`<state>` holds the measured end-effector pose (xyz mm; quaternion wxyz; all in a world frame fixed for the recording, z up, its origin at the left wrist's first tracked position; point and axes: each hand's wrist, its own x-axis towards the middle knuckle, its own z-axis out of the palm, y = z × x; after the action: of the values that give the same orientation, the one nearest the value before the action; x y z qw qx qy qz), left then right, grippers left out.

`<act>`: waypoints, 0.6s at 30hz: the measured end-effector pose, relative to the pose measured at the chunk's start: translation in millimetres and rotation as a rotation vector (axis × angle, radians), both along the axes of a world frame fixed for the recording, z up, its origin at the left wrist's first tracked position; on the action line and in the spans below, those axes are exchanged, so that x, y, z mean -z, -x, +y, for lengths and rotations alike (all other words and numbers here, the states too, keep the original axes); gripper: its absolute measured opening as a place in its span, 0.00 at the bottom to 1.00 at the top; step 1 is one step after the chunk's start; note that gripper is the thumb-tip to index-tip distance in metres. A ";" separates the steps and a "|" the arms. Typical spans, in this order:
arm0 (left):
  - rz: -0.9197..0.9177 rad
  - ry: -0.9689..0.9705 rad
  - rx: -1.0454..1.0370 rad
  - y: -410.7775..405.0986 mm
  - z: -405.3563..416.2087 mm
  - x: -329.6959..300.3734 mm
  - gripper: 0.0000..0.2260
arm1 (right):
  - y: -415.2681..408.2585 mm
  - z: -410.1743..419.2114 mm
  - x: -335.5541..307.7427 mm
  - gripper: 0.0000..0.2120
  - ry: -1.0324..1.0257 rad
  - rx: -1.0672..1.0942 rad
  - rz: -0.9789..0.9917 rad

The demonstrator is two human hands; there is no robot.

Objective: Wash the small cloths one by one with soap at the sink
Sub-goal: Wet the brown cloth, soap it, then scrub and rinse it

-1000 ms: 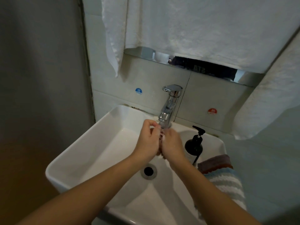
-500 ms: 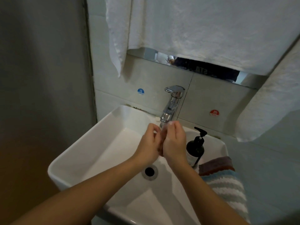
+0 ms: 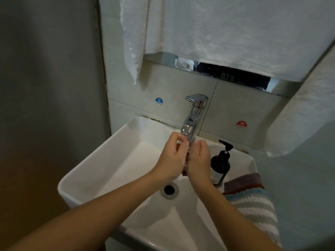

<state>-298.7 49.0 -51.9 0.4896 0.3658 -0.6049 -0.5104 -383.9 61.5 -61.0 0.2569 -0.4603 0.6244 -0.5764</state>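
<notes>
From the head view, we have both hands under the spout of the chrome tap (image 3: 194,116), over the white sink (image 3: 116,165): our left hand (image 3: 173,158) and right hand (image 3: 198,160) are pressed close together with fingers curled, clamped on a small reddish cloth (image 3: 185,168) of which only a sliver shows between the palms. Whether water is running we cannot tell for sure, though there seems to be foam at the fingertips. We judge this to be the scrubbing or rinsing of one cloth, so we should keep it low in the basin, directly below the spout, and rub fabric against fabric, not skin against skin, turning it so each face gets worked. Keeping our wrists inside the rim should stop splashes reaching the folded cloths (image 3: 243,183) waiting at the sink's right corner beside the dark soap pump bottle (image 3: 220,163). The bottle stands just beside our right hand, so we should mind our elbow.
</notes>
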 end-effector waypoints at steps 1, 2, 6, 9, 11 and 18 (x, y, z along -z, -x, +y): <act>0.000 -0.011 0.009 -1.9 -2.6 0.8 0.05 | 1.3 -1.3 4.8 0.13 -0.105 -0.041 0.029; 0.000 -0.030 -0.003 -5.6 -7.6 3.6 0.05 | 3.1 -2.4 9.8 0.14 -0.220 -0.111 0.124; -0.165 -0.074 -0.114 -24.3 -25.1 17.3 0.06 | 16.6 -6.4 20.3 0.16 -0.422 -0.222 0.595; -0.245 -0.155 -0.039 -32.3 -27.3 17.6 0.08 | 22.4 1.0 21.3 0.19 -0.239 -0.119 0.645; -0.218 -0.199 0.053 -34.6 -25.5 10.4 0.11 | 19.7 4.9 17.0 0.17 -0.150 -0.234 0.440; -0.246 -0.252 0.111 -38.6 -27.9 -1.8 0.13 | 19.2 2.5 17.2 0.11 -0.156 -0.418 0.276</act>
<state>-260.1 21.2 -50.1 0.3332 0.4499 -0.6109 -0.5598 -403.1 64.0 -78.2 0.3176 -0.6323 0.5876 -0.3926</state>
